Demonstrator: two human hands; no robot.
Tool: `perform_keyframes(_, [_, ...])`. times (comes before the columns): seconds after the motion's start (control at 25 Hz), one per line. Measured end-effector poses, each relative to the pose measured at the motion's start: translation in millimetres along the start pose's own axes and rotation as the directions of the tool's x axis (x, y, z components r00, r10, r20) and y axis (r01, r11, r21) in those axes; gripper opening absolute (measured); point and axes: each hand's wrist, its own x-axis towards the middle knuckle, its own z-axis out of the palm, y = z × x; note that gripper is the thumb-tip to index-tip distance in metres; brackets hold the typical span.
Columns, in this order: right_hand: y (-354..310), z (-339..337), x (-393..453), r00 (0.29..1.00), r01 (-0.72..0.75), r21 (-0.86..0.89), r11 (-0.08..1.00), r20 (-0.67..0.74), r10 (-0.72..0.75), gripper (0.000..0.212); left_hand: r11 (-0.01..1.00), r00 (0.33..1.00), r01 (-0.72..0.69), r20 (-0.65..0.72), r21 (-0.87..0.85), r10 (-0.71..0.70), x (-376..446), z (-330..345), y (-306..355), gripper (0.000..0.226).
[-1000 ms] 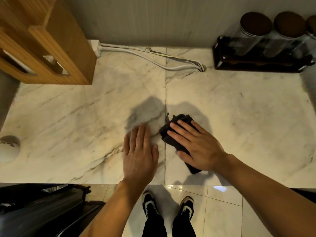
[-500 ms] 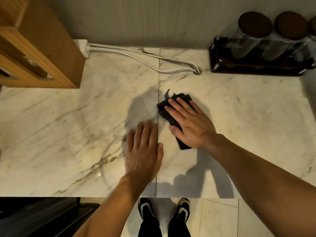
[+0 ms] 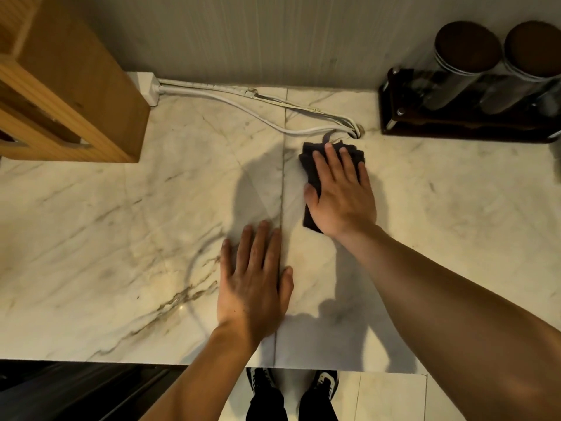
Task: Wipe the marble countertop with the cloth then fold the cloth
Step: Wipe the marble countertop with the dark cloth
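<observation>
Seen from above, a person's right hand [image 3: 341, 194] lies flat on a dark bunched cloth [image 3: 312, 165], fingers extended and slightly apart, pressing it onto the marble countertop [image 3: 121, 238]. That cloth sits toward the far side of the counter, just right of a seam between slabs and just short of white cables [image 3: 243, 101] that run along the wall from a white power strip [image 3: 148, 86]. Nearer, the left hand [image 3: 253, 284] rests palm down on bare marble beside the seam, fingers straight and close together, thumb out. A wooden rack [image 3: 69, 86] stands far left; dark-lidded glass jars [image 3: 467, 59] in a dark holder stand far right.
</observation>
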Motion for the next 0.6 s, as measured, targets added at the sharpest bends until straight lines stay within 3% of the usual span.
perform_keyframes(0.24, [-10, 3, 3, 0.928, -0.367, 0.097, 0.925, -0.033, 0.371, 0.065, 1.0, 1.0, 0.007, 0.004, -0.005, -0.007, 1, 0, -2, 0.062])
perform_keyframes(0.6, [-9, 3, -47, 0.839, -0.536, 0.121, 0.835, -0.032, 0.543, 0.068, 0.998, 1.0, 0.007, -0.025, -0.062, -0.008, -3, 2, -2, 0.06])
